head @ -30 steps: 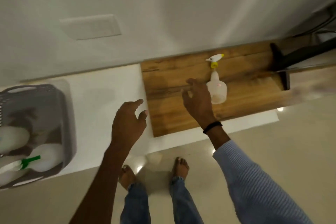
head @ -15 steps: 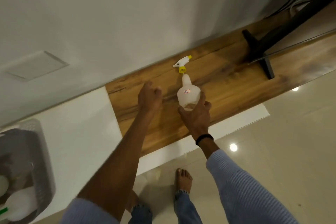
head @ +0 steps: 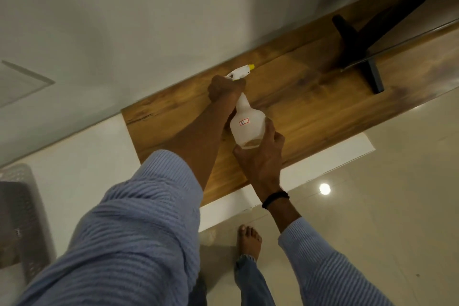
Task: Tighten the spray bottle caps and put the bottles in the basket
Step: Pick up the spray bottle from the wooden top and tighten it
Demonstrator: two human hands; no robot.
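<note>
Spray bottle [head: 247,126], translucent white, red-bordered label, yellow nozzle tip

White bottle [head: 247,126] — yellow-tipped nozzle [head: 251,66] — ribbed blue sleeves [head: 139,226].

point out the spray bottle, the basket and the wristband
spray bottle [head: 248,126]: head view, on its white body beside the label
basket [head: 22,206]: head view, on its grey perforated wall at the left edge
wristband [head: 275,199]: head view, on the black band at the right wrist
</note>
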